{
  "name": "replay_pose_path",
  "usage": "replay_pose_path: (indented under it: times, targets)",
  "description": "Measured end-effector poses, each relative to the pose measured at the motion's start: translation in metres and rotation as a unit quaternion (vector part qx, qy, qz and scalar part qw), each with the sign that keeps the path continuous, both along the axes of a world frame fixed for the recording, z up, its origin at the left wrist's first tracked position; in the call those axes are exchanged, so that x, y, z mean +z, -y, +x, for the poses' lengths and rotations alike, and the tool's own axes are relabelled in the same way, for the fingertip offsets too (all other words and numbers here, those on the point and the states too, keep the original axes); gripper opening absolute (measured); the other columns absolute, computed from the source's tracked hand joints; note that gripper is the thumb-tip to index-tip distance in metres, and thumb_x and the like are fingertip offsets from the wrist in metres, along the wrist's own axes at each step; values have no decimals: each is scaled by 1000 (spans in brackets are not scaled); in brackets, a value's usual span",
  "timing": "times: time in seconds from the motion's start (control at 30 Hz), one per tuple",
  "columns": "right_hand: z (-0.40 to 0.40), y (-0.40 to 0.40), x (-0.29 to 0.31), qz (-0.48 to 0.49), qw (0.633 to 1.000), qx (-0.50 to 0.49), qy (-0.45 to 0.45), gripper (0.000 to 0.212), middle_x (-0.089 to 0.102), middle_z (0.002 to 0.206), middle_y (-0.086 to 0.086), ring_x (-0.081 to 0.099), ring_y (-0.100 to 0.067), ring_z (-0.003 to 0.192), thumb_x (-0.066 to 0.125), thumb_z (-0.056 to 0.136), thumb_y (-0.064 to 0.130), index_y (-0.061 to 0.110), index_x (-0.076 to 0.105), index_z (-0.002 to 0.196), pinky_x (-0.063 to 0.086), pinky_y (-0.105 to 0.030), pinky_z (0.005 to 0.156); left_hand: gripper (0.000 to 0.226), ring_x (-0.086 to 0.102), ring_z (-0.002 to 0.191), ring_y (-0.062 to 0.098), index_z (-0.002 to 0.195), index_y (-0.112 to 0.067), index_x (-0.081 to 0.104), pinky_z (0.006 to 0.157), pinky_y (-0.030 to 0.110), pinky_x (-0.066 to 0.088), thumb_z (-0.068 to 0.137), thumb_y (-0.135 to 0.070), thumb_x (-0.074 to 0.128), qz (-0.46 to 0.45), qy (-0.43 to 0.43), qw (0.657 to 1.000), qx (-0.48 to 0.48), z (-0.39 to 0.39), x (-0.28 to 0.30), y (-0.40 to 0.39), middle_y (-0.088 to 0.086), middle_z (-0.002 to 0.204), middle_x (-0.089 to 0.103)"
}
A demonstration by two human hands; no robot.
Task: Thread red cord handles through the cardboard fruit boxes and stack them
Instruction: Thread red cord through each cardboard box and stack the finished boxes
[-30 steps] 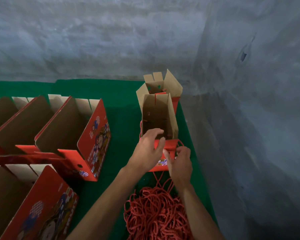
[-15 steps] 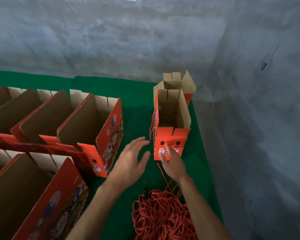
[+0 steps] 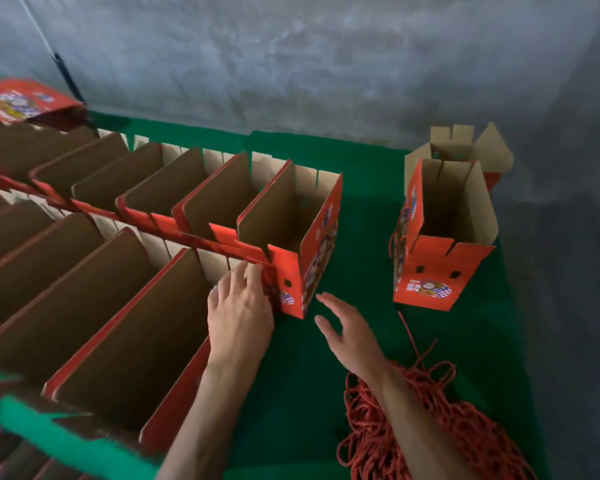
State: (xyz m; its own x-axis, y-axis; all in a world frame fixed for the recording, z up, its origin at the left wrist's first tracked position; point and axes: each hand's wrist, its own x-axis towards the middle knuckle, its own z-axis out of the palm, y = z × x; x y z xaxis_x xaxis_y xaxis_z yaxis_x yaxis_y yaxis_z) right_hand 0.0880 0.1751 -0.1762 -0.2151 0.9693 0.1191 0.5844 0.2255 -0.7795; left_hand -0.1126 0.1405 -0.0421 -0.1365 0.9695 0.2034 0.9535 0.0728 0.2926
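Rows of open red cardboard fruit boxes fill the left on a green mat (image 3: pixel 354 209). My left hand (image 3: pixel 239 306) touches the near end of the last box in the back row (image 3: pixel 291 271) with straight fingers. My right hand (image 3: pixel 347 330) hovers open just right of that box, holding nothing. A separate open box (image 3: pixel 433 271) with two holes in its end stands upright at the right, a red cord hanging on its left side. Another open box (image 3: pixel 461 147) stands behind it. A pile of red cords (image 3: pixel 440 427) lies under my right forearm.
A grey concrete wall (image 3: pixel 291 64) runs behind, and grey floor (image 3: pixel 568 271) lies right of the mat. A closed red box (image 3: pixel 21 102) lies on top of the rows at the far left. A dark pole (image 3: pixel 66 77) leans on the wall.
Both hands left the box at the right and moved left to the end box of the back row. The camera swung left, so more rows of boxes show.
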Motion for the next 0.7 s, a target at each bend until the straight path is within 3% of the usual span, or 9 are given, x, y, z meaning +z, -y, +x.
replay_pose_path:
  times: [0.1, 0.17, 0.27, 0.37, 0.53, 0.7]
  targets:
    - [-28, 8, 2, 25, 999, 30, -5, 49, 48, 156, 13, 40, -1, 145, 57, 105, 39, 29, 49, 152, 32, -25, 121, 46, 66, 105, 32, 141, -22, 38, 78, 43, 53, 97, -24, 54, -37, 48, 996, 59, -12, 1, 9, 7, 126, 62]
    - [-34, 11, 4, 27, 999, 32, -6, 49, 48, 156, 14, 39, -1, 145, 58, 105, 37, 30, 48, 153, 30, -21, 121, 39, 69, 93, 32, 137, -18, 45, 69, 40, 55, 98, -23, 53, -76, 41, 994, 71, -20, 3, 8, 8, 111, 67]
    - [-28, 17, 4, 10, 1000, 23, -5, 48, 47, 157, 14, 39, -2, 145, 55, 107, 38, 30, 48, 153, 30, -23, 121, 26, 68, 90, 27, 125, -18, 61, 70, 36, 57, 100, -22, 54, -87, 50, 994, 42, -25, 5, 6, 5, 105, 69]
    - [-12, 23, -1, -22, 1000, 5, 0, 46, 48, 156, 14, 42, -6, 144, 50, 108, 44, 34, 47, 152, 33, -28, 120, 25, 64, 86, 22, 122, -22, 64, 63, 26, 49, 99, -25, 54, -96, 69, 993, -2, -13, 7, 7, 0, 104, 68]
    - [14, 36, -13, -81, 996, -28, -14, 45, 49, 155, 15, 44, -8, 143, 48, 107, 47, 38, 47, 151, 37, -30, 118, 23, 64, 103, 37, 117, -16, 60, 83, 40, 51, 97, -27, 55, -132, 94, 984, -70, 33, 8, 6, 10, 107, 66]
    - [36, 52, -26, -35, 995, -87, -35, 38, 63, 141, 13, 58, -2, 126, 55, 106, 34, 31, 57, 144, 49, -25, 104, 23, 66, 104, 35, 115, -10, 63, 89, 41, 56, 99, -23, 53, -183, 139, 964, -133, 84, 13, 3, 12, 110, 68]
